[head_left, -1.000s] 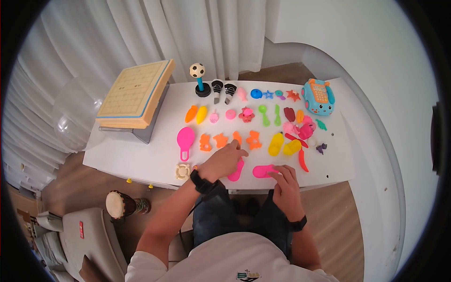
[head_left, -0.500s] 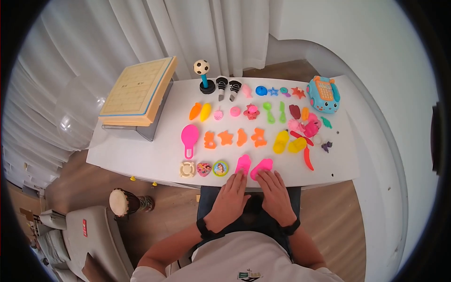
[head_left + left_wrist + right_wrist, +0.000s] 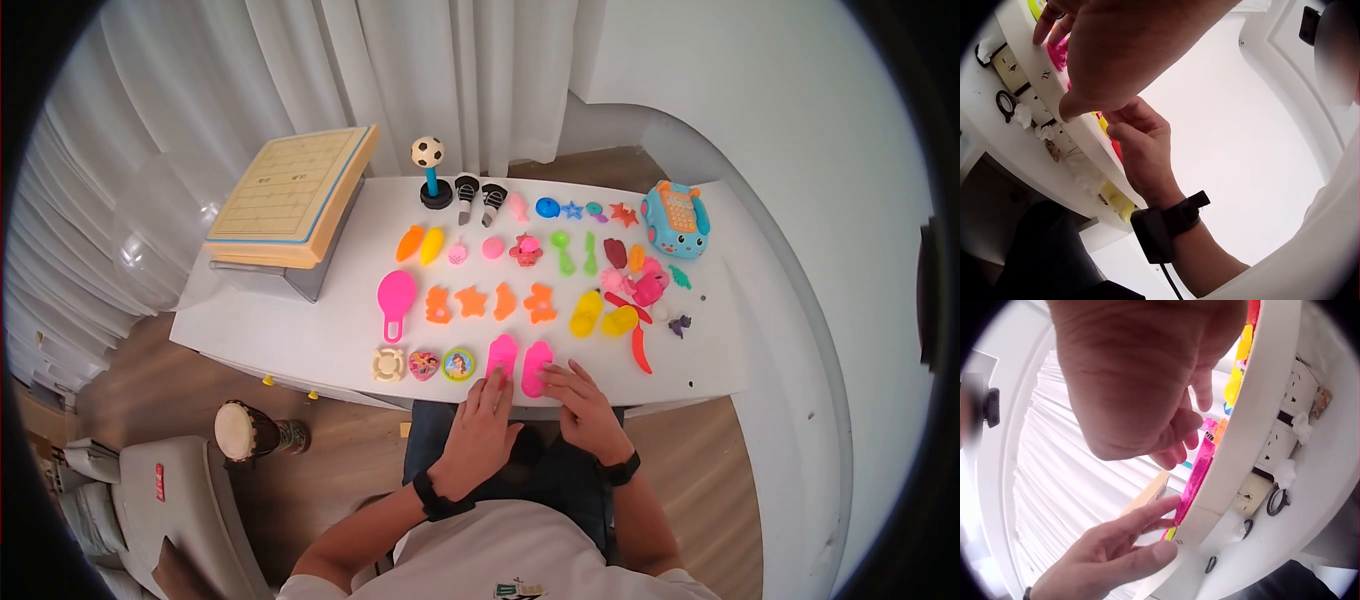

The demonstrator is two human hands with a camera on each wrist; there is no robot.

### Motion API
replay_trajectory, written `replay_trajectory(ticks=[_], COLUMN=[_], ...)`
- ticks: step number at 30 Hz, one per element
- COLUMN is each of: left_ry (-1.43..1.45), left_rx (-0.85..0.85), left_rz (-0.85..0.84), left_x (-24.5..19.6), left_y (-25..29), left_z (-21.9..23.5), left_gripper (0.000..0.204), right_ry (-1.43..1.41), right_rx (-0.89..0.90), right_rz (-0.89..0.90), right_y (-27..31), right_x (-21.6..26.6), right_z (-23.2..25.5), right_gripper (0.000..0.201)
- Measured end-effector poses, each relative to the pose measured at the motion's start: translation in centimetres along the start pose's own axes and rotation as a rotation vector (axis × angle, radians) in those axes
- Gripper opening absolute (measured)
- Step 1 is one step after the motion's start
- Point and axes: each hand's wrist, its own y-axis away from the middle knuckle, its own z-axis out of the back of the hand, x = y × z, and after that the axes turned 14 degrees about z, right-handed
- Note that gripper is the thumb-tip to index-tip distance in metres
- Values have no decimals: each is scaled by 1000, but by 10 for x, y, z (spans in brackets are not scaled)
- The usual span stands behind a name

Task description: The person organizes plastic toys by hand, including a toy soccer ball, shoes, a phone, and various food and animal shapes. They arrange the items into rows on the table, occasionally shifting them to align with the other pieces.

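Note:
Two pink slipper-shaped pieces lie side by side near the table's front edge, the left one [image 3: 502, 353] and the right one [image 3: 535, 372]. My left hand [image 3: 478, 437], fingers extended, touches the lower end of the left piece. The fingers of my right hand [image 3: 590, 412] reach the right piece's side, loosely bent. To the left are a round green-rimmed disc [image 3: 458, 364], a heart-shaped piece [image 3: 423, 365] and a cream ring [image 3: 389, 364]. In the left wrist view my left hand [image 3: 1116, 50] covers much of the pink.
Orange shapes [image 3: 471, 301] form a row behind, beside a pink paddle [image 3: 397, 292]. Yellow slippers [image 3: 586, 313] and red pieces [image 3: 640, 350] lie right. A toy phone [image 3: 677, 220], football stand [image 3: 436, 193] and board box [image 3: 290, 195] stand farther back.
My left hand came back from the orange row to the left pink piece. The right pink piece turned from sideways to upright alongside the other, and both shifted closer together.

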Motion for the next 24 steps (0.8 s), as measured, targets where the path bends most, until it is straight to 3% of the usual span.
replay_trajectory(ticks=[2,4,5,7,11,19,21,23,24], left_ry=[27,44,48,63,106,121,107,90,63], left_rx=[-5,-13,-18,-18,-20,36,30,27,23], left_rz=[16,1,-2,-65,-138,-182,-189,-197,-203], left_x=[-1,-3,-4,-7,-18,-27,-25,-23,-21], left_y=[1,3,3,4,1,1,2,2,1], left_z=[3,8,9,11,12,5,3,1,-1], left_gripper=[69,64,64,59,54,52,52,52,52], right_ry=[9,-10,-3,287,525,410,234,243,347], right_rx=[-30,-190,-189,-206,-131,-136,-153,-170,-92], right_rz=[61,-78,-75,-193,-268,-335,-327,-325,-262], right_y=[1,-2,-4,-8,1,5,3,-5,-7], right_x=[-7,-13,-16,-25,-43,4,13,17,14], right_z=[8,19,24,31,25,0,1,13,21], right_gripper=[51,49,49,50,53,49,45,43,43])
